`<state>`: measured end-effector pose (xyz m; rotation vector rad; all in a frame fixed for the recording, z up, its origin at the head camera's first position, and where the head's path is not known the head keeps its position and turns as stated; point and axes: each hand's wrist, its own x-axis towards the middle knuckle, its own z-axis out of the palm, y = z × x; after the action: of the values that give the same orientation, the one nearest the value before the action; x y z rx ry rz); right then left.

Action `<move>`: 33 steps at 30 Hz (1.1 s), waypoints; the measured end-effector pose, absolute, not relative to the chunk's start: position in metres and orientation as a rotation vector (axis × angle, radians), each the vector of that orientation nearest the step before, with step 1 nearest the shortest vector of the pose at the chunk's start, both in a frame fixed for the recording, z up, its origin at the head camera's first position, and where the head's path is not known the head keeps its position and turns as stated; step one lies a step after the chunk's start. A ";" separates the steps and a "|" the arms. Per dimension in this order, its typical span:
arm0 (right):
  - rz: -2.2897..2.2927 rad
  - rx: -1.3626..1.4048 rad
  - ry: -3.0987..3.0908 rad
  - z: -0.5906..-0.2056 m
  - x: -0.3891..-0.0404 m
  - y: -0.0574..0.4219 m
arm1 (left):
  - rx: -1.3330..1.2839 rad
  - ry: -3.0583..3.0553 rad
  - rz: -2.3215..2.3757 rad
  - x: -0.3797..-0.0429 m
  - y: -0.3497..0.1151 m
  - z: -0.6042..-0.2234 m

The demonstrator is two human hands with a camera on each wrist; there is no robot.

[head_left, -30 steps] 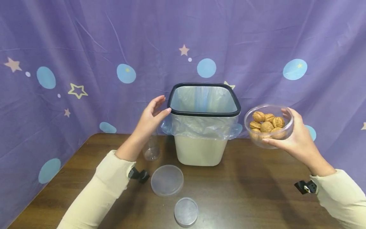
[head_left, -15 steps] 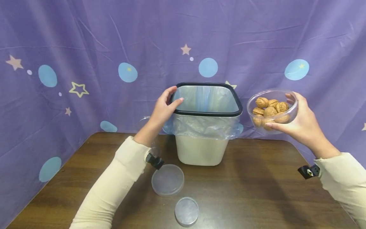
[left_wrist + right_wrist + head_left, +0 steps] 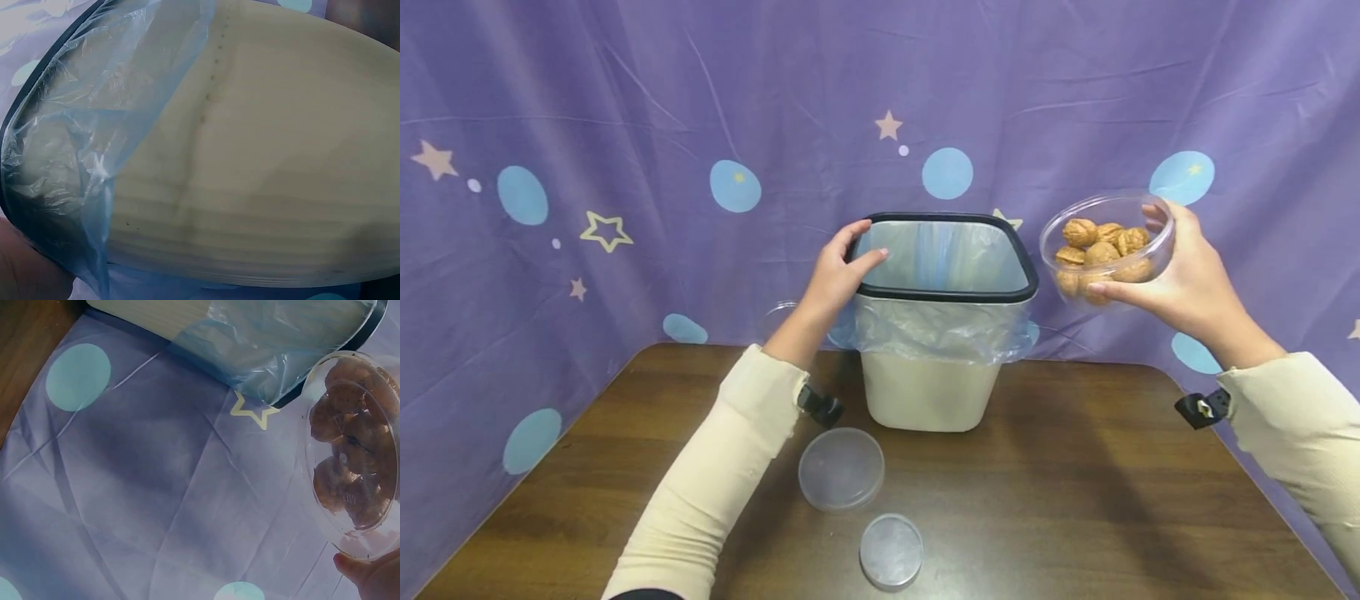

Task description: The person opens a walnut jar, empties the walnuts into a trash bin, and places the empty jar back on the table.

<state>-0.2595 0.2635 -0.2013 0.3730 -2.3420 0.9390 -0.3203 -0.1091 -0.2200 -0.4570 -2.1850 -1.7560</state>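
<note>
A cream trash can (image 3: 928, 392) with a black rim (image 3: 947, 296) stands upright, lined with a translucent bluish bag (image 3: 940, 329). My left hand (image 3: 838, 271) grips the rim at its left side, the thumb reaching over the opening. At the right, my right hand (image 3: 1187, 267) holds a clear plastic bowl (image 3: 1052, 250) by its side, raised above the table and apart from the can. Several walnuts (image 3: 1101, 252) lie in the bowl; in the right wrist view the walnuts (image 3: 356, 450) show through its bottom. Only part of the left hand (image 3: 28, 269) appears in the left wrist view.
Two round lids lie on the wooden table (image 3: 1037, 517): a larger translucent lid (image 3: 841, 468) and a smaller lid (image 3: 891, 550) nearer the front. A clear jar (image 3: 781, 310) stands left of the can, mostly hidden by the left arm. A purple curtain (image 3: 820, 100) hangs behind.
My left hand has moved right from beside the can onto its rim. My right hand has lifted the bowl of walnuts higher. The can and lids stay in place.
</note>
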 end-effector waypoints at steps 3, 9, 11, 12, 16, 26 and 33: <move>0.952 0.386 -2.342 -0.196 -0.263 0.259 | -0.452 -2.219 -1.779 -0.321 -0.110 -0.221; 0.940 0.405 -2.345 -0.186 -0.265 0.252 | -0.481 -2.313 -1.806 -0.322 -0.114 -0.221; 0.917 0.415 -2.345 -0.182 -0.264 0.252 | -0.490 -2.338 -1.817 -0.322 -0.113 -0.220; 0.909 0.419 -2.344 -0.181 -0.264 0.252 | -0.495 -2.344 -1.823 -0.322 -0.112 -0.219; 0.898 0.428 -2.338 -0.176 -0.263 0.252 | -0.478 -2.352 -1.860 -0.322 -0.109 -0.219; 0.928 0.515 -2.249 -0.166 -0.275 0.231 | -0.476 -2.373 -1.909 -0.319 -0.117 -0.219; 0.848 0.594 -2.217 -0.162 -0.288 0.219 | -0.458 -2.379 -1.904 -0.320 -0.118 -0.222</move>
<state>-0.2880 0.2191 -0.1621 0.5937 -2.2165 0.8480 -0.3200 -0.1180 -0.2217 -0.4581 -2.3791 -1.9043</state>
